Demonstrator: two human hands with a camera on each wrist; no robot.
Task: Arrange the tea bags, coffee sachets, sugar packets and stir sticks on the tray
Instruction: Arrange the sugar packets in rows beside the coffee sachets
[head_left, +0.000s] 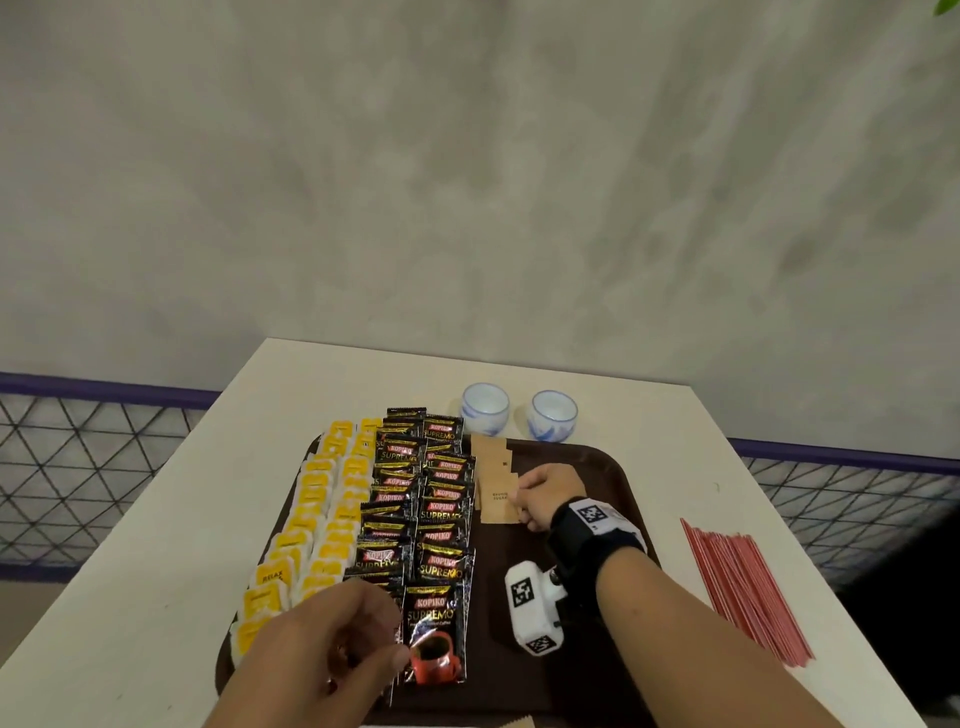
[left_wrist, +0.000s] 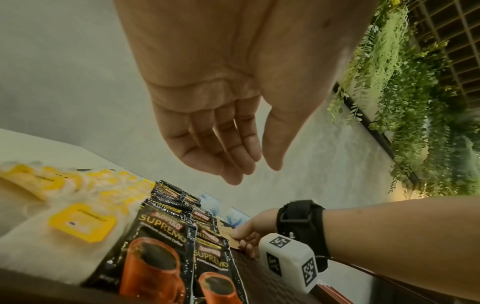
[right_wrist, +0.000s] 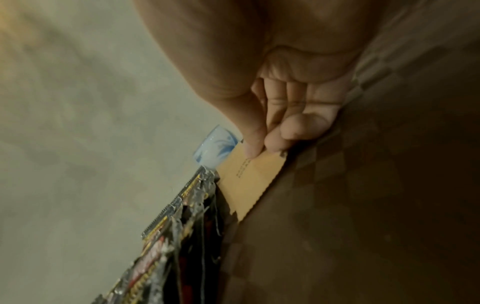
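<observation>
A dark brown tray (head_left: 613, 467) holds rows of yellow-tagged tea bags (head_left: 317, 519) on its left and two columns of black coffee sachets (head_left: 426, 499) beside them. Brown sugar packets (head_left: 493, 478) overlap in a short column right of the sachets. My right hand (head_left: 540, 496) pinches the nearest sugar packet (right_wrist: 249, 181) between thumb and fingers, low over the tray. My left hand (head_left: 337, 644) hovers over the front sachets with relaxed, empty fingers (left_wrist: 233, 156). Red stir sticks (head_left: 743, 587) lie on the table right of the tray.
Two small white-and-blue cups (head_left: 485, 408) stand on the white table (head_left: 208, 493) just behind the tray. A mesh railing (head_left: 78, 467) runs beyond the table's left and right edges. A grey wall rises behind.
</observation>
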